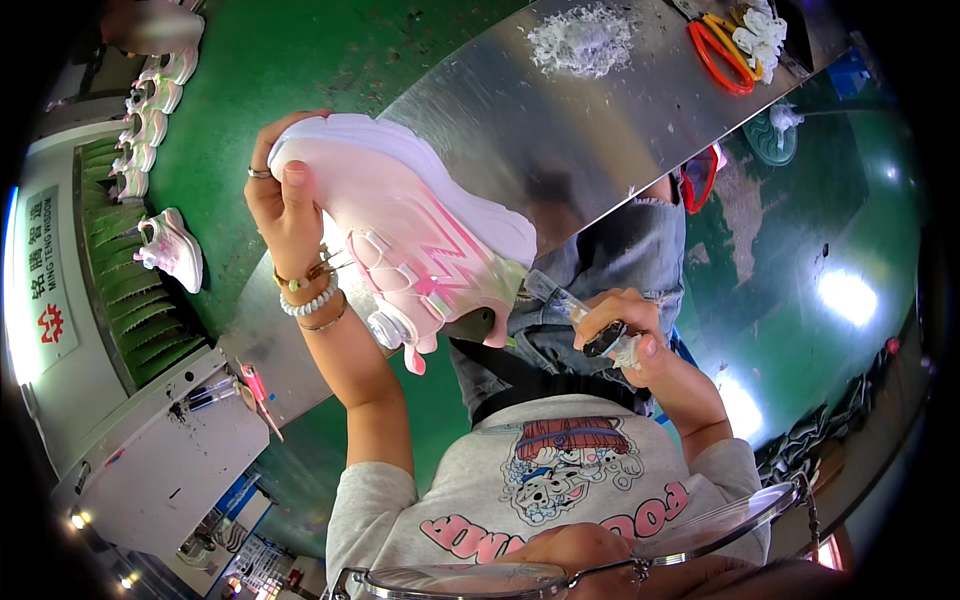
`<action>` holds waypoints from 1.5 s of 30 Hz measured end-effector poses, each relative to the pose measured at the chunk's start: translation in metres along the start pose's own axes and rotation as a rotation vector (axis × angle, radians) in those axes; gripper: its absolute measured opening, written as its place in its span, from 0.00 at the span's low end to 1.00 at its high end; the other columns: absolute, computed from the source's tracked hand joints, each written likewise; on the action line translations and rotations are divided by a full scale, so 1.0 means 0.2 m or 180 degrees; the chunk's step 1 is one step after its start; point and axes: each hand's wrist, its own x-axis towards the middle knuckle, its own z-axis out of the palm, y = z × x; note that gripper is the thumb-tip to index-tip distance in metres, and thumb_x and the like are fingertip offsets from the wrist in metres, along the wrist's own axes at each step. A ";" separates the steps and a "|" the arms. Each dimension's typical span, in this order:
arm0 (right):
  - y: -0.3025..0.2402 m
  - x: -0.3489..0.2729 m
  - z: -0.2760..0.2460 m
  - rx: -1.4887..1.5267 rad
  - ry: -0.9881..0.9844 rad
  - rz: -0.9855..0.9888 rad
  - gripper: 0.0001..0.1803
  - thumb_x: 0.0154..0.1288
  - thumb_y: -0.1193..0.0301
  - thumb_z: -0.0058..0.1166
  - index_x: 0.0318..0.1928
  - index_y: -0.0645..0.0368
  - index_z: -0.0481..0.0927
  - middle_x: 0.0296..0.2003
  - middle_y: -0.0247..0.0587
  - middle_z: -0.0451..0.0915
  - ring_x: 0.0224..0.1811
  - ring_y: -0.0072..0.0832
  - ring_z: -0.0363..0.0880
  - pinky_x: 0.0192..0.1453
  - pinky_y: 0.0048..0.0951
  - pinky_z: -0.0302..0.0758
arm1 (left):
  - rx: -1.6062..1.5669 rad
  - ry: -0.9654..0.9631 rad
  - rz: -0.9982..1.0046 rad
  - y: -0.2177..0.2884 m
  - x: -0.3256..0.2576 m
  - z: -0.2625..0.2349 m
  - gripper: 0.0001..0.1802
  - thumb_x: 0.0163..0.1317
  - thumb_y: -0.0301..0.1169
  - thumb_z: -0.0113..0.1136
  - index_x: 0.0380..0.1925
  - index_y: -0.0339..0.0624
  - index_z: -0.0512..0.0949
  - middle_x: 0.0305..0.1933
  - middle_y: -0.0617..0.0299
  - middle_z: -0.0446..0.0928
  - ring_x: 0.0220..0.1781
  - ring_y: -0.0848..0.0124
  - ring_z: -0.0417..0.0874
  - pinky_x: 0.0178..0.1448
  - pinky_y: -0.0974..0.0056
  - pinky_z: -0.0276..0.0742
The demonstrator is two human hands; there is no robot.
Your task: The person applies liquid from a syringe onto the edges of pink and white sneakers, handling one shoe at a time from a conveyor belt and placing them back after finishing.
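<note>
A pale pink sneaker with darker pink trim and a white sole lies tilted on its side in mid-air over the metal bench. My left hand grips it at the toe end, thumb on the upper and fingers behind the sole. Its heel end and opening point toward my right hand. That hand is closed around a slim tool with a clear, tapered front and a dark part at the grip. The tool's tip is at the sneaker's heel; whether it touches, I cannot tell. Its kind is not clear.
On the bench lie a pile of white shreds, orange-handled scissors and crumpled white material. One pink shoe and a row of similar shoes are at the left. A pink-handled tool lies at the lower left.
</note>
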 end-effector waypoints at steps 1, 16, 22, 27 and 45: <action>0.00 -0.01 -0.01 -0.0024 0.0014 0.0001 0.32 0.67 0.49 0.36 0.33 0.71 0.77 0.23 0.43 0.79 0.16 0.27 0.73 0.22 0.25 0.67 | 0.0024 0.0090 -0.0034 -0.01 0.00 0.00 0.27 0.63 0.47 0.55 0.46 0.29 0.72 0.46 0.52 0.77 0.46 0.70 0.78 0.51 0.67 0.73; 0.03 0.05 0.01 -0.0260 0.0583 0.0863 0.41 0.62 0.35 0.34 0.34 0.67 0.75 0.22 0.37 0.73 0.15 0.16 0.61 0.18 0.20 0.54 | -0.0016 0.1932 -0.1671 -0.25 -0.23 -0.08 0.21 0.68 0.43 0.50 0.33 0.33 0.78 0.30 0.64 0.77 0.30 0.79 0.74 0.34 0.73 0.70; 0.07 0.17 0.04 0.0264 0.0892 0.0895 0.36 0.67 0.42 0.37 0.37 0.70 0.74 0.28 0.39 0.73 0.20 0.15 0.59 0.23 0.19 0.52 | 0.0418 0.1993 -0.2699 -0.07 -0.58 -0.18 0.18 0.66 0.40 0.54 0.25 0.36 0.77 0.17 0.74 0.65 0.17 0.86 0.61 0.19 0.75 0.53; 0.04 0.16 0.08 0.0118 0.0732 0.1019 0.37 0.67 0.42 0.37 0.38 0.71 0.73 0.29 0.41 0.74 0.20 0.16 0.59 0.22 0.19 0.52 | -0.0081 0.2013 -0.3292 0.12 -0.93 -0.14 0.14 0.66 0.39 0.54 0.32 0.37 0.77 0.20 0.74 0.68 0.18 0.84 0.66 0.20 0.77 0.65; -0.13 0.06 0.18 -0.0430 0.0607 0.1162 0.31 0.70 0.51 0.30 0.35 0.70 0.73 0.19 0.33 0.67 0.16 0.15 0.56 0.20 0.19 0.51 | -0.2304 0.0103 -0.3388 0.16 -1.18 0.18 0.38 0.45 0.27 0.72 0.57 0.29 0.66 0.51 0.56 0.76 0.51 0.69 0.78 0.59 0.64 0.72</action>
